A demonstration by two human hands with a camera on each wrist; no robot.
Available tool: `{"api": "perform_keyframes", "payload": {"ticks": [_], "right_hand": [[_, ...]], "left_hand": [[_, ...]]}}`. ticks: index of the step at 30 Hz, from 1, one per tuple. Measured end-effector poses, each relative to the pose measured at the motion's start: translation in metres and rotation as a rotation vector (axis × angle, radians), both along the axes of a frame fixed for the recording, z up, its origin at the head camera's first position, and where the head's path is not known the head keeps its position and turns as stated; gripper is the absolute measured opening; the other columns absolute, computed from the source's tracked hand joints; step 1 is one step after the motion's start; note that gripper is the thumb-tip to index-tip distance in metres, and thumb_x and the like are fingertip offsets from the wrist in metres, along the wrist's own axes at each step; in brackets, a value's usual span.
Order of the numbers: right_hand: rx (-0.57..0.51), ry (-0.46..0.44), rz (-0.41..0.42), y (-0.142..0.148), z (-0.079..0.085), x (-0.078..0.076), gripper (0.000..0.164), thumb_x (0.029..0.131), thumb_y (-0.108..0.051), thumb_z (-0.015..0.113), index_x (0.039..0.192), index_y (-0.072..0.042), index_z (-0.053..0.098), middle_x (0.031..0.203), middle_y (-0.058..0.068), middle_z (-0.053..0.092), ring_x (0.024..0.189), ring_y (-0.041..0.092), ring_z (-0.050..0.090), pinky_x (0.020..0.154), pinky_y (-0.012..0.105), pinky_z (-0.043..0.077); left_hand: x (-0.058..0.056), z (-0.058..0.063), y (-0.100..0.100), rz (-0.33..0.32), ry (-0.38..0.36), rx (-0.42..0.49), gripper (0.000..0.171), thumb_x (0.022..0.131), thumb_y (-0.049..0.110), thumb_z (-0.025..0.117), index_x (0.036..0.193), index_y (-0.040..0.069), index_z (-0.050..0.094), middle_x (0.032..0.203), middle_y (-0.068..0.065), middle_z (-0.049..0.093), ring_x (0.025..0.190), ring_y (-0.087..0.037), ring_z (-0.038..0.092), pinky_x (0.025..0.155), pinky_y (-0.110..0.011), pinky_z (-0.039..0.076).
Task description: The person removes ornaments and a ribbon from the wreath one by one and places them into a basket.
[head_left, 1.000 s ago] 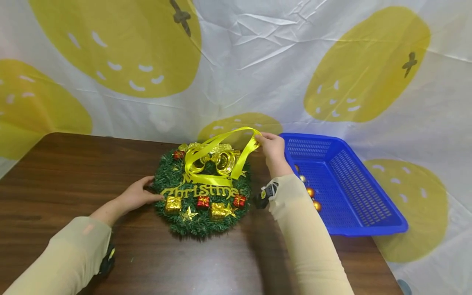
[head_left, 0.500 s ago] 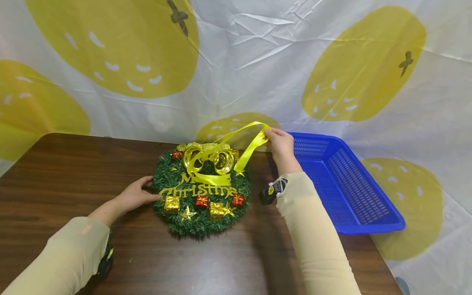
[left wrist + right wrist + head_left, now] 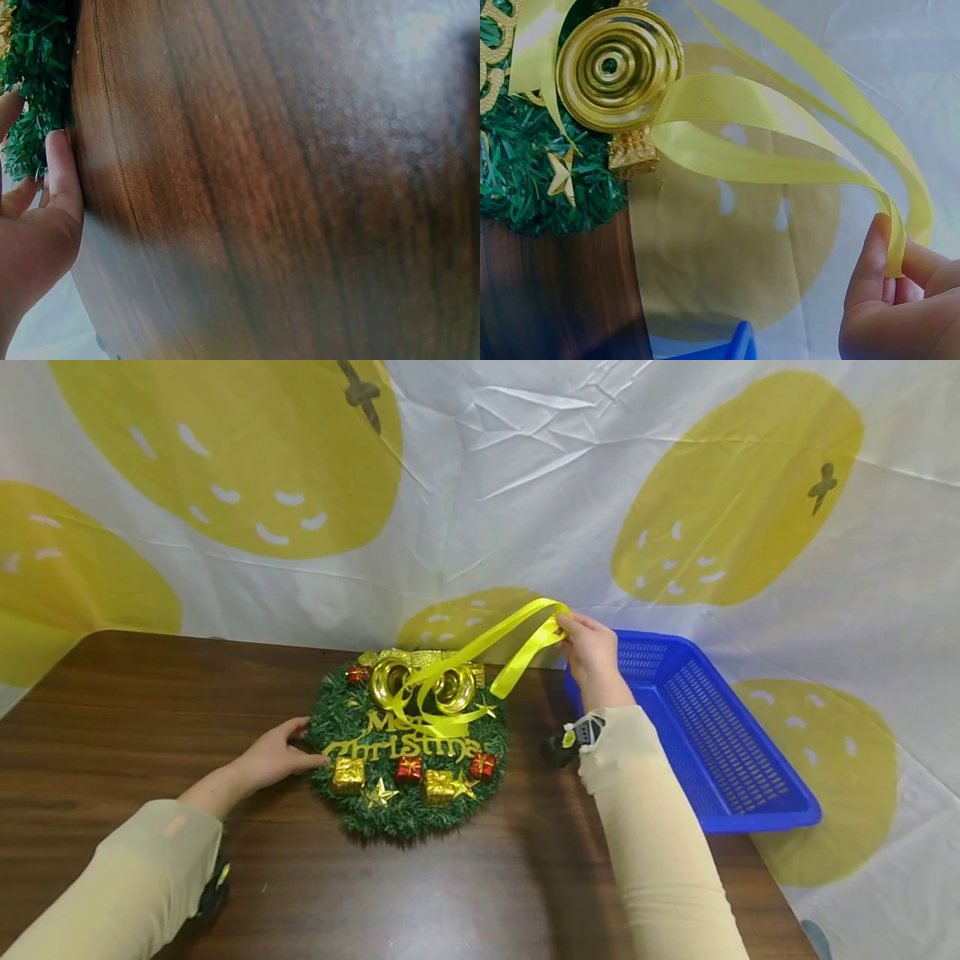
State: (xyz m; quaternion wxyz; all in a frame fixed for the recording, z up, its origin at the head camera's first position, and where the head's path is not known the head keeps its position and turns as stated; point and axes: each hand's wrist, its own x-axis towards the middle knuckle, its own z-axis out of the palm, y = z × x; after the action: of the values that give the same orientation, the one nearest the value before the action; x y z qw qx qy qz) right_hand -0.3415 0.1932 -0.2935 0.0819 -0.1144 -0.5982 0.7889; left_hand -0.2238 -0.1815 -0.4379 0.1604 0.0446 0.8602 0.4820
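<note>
A green tinsel Christmas wreath lies on the wooden table, trimmed with gold bells, small gift boxes, stars and gold lettering. At its left edge, my left hand holds the tinsel; in the left wrist view its thumb and fingers lie on either side of the green strands. My right hand is raised to the right of the wreath and pinches a yellow ribbon between thumb and fingers. From there the ribbon loops slackly back over the bells and part of the lettering.
A blue plastic basket with slotted sides stands at the table's right edge, partly behind my right forearm. Behind the table hangs a white cloth printed with large yellow fruit shapes.
My right hand has moved right and slightly up, drawing the yellow ribbon with it. More of the bells and lettering shows now. My left hand has stayed at the wreath's edge.
</note>
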Motion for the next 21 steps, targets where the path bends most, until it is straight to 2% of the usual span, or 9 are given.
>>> {"api": "perform_keyframes", "payload": {"ticks": [5, 12, 21], "right_hand": [[-0.01, -0.004, -0.002, 0.008, 0.005, 0.0, 0.023, 0.088, 0.003, 0.057, 0.07, -0.009, 0.06, 0.058, -0.003, 0.057, 0.052, 0.006, 0.052, 0.048, 0.014, 0.045], [-0.093, -0.003, -0.009, 0.022, 0.013, 0.0, 0.029, 0.088, 0.005, 0.055, 0.063, -0.008, 0.063, 0.058, -0.001, 0.058, 0.055, 0.008, 0.054, 0.05, 0.016, 0.048], [-0.137, -0.027, -0.04, 0.039, 0.02, 0.004, 0.024, 0.088, 0.004, 0.056, 0.068, -0.007, 0.063, 0.061, 0.0, 0.06, 0.058, 0.009, 0.054, 0.05, 0.017, 0.048]], "left_hand": [[-0.001, -0.001, 0.0, 0.001, -0.002, 0.003, 0.091, 0.089, 0.028, 0.064, 0.145, -0.012, 0.004, 0.142, -0.039, 0.02, 0.105, -0.035, 0.059, 0.084, -0.041, 0.053], [-0.001, -0.001, 0.0, 0.007, -0.006, 0.003, 0.092, 0.089, 0.028, 0.064, 0.146, -0.012, 0.004, 0.143, -0.039, 0.02, 0.106, -0.036, 0.058, 0.084, -0.041, 0.053], [0.0, -0.001, -0.001, 0.008, -0.002, 0.003, 0.092, 0.089, 0.028, 0.064, 0.145, -0.013, 0.005, 0.142, -0.04, 0.02, 0.103, -0.033, 0.06, 0.082, -0.04, 0.053]]}}
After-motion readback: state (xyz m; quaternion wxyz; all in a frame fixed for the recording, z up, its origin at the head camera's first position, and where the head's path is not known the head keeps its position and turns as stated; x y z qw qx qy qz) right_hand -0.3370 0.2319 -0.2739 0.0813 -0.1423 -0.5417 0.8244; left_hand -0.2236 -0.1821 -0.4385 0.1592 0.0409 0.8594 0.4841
